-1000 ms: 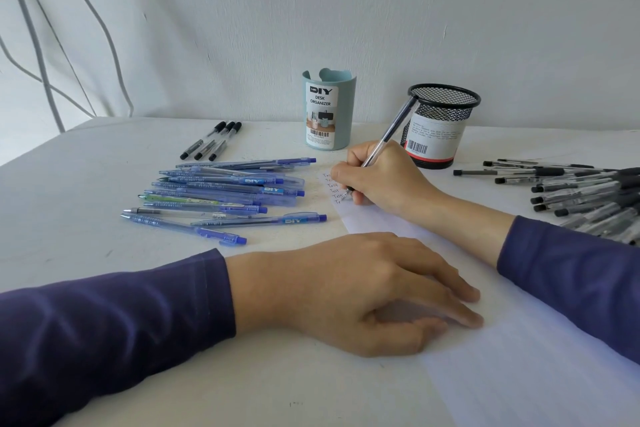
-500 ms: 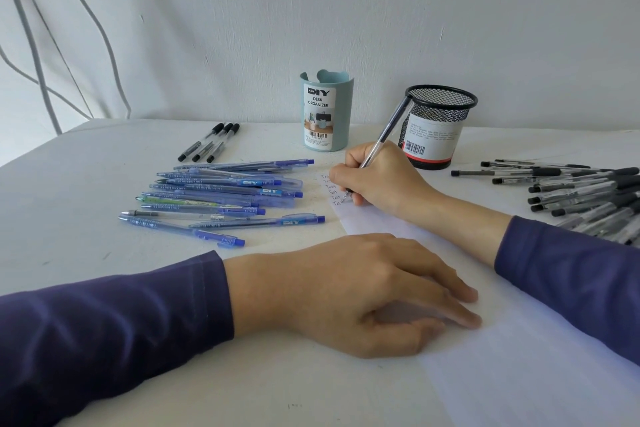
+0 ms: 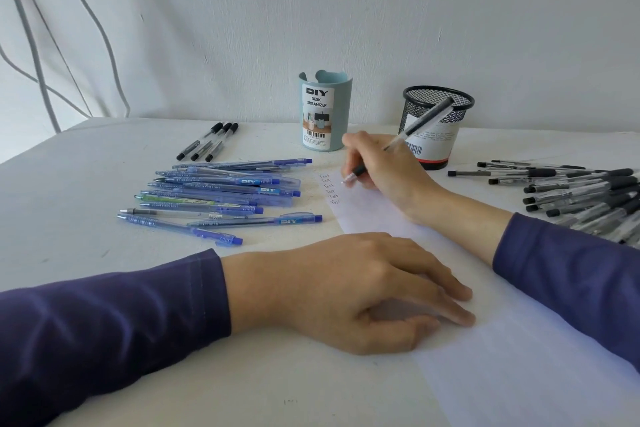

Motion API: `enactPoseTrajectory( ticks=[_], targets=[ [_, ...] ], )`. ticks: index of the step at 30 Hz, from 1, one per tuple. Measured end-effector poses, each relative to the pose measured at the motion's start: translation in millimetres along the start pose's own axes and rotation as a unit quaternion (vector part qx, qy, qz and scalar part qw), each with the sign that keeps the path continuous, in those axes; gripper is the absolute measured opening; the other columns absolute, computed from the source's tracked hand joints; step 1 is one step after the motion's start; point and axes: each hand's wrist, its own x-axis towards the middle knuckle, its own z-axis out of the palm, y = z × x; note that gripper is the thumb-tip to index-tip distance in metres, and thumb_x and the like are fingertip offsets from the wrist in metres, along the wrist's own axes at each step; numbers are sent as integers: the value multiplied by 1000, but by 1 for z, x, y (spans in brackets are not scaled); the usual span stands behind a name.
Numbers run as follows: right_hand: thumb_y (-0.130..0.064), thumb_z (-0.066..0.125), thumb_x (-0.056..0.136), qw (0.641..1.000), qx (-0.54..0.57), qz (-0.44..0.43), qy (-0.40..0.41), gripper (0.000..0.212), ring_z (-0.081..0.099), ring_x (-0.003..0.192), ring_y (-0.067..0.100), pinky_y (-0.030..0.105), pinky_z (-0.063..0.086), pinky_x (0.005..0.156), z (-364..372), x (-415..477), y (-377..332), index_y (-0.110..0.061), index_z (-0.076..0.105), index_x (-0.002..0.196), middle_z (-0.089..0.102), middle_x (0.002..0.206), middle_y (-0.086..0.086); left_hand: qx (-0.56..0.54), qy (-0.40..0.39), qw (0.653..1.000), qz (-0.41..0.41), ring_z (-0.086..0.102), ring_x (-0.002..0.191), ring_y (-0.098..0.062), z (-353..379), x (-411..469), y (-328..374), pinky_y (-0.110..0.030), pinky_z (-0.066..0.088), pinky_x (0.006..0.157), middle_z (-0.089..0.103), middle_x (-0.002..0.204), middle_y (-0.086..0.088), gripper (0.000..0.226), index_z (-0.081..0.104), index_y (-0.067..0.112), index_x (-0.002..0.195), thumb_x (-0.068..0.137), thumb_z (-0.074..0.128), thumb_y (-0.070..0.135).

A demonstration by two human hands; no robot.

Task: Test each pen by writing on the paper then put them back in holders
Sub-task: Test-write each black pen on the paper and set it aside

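My right hand (image 3: pixel 388 172) grips a clear black-capped pen (image 3: pixel 420 125), its tip at the top left of the white paper (image 3: pixel 519 357) beside a column of small written words (image 3: pixel 330 189). My left hand (image 3: pixel 353 288) rests with straight fingers on the paper's left edge. A blue-grey desk organizer (image 3: pixel 325 111) and a black mesh holder (image 3: pixel 436 125) stand behind the paper. Several blue pens (image 3: pixel 221 196) lie to the left. A pile of black pens (image 3: pixel 581 194) lies at the right.
Three black pens (image 3: pixel 207 142) lie apart near the back left of the white table (image 3: pixel 86 201). A white wall with hanging cables (image 3: pixel 90 28) stands close behind the holders.
My right hand has lifted and turned, tilting the pen's top to the right over the mesh holder and uncovering the written words. My left hand has stayed on the paper.
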Motion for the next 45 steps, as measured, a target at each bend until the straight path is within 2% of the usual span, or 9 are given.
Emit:
enactPoseTrajectory(
  ticks=[9,15,18,23,31,35,37,40,45],
  targets=[
    [-43,28,105,991,-121,-59,-18,36,45,41,15,23,39,52,-34,7,-28,-17,54,105,45,40,-4,1,-3,1000,0,58,120,-20,0,-1,-1,-37,46,96,63,129,-5,29,69,11,120,91,64,12],
    [-31,39,104,952,-259,-96,-130,25,53,67,13,27,47,67,-65,-1,-24,-38,63,109,60,79,-4,3,-10,1000,2,57,122,-18,-2,1,0,-36,46,98,63,129,-5,29,69,10,120,92,62,13],
    [-27,49,101,930,-315,-94,-166,32,53,86,-10,9,40,84,-69,-11,-6,-34,58,131,60,101,-17,5,-11,1000,-1,57,122,-17,-2,1,0,-35,45,99,63,129,-4,29,69,11,121,92,63,13],
    [-23,61,95,935,-315,-89,-134,31,48,87,-3,7,32,80,-66,-15,15,-28,65,125,47,93,-13,5,-12,1000,-8,57,122,-15,-2,2,2,-35,45,100,62,130,-2,29,69,12,121,92,63,12],
    [-41,45,99,889,-422,-76,-162,37,38,106,14,26,23,98,-61,-16,20,-33,57,134,49,107,-8,19,-15,1000,-5,55,124,-12,-3,1,1,-34,45,100,62,131,0,29,69,14,121,93,62,14],
    [-41,46,99,948,-304,-25,-89,37,58,76,10,31,46,77,-92,-10,-10,-24,70,77,63,80,-2,16,-15,1000,-4,55,123,-11,-4,2,1,-33,46,100,61,131,1,29,68,14,123,95,60,16],
    [-30,54,94,929,-370,-9,-35,32,52,66,13,30,43,68,-121,-3,-20,-21,64,64,62,69,-2,4,-21,1000,-11,54,124,-10,-6,4,-1,-32,45,102,61,131,2,30,65,14,126,98,56,19],
    [-28,64,86,869,-485,70,-66,15,52,67,12,26,41,64,-156,1,-18,-20,72,76,67,79,-3,62,13,997,-50,55,122,-6,-9,8,-15,-30,46,100,61,129,5,34,63,20,129,99,50,30],
    [-34,72,82,841,-505,141,-132,14,55,75,3,22,42,68,-169,1,-4,-29,70,95,63,91,-9,220,102,965,-103,63,103,-15,-22,22,-51,-33,54,85,68,116,5,34,69,20,119,95,48,31]
  ],
)
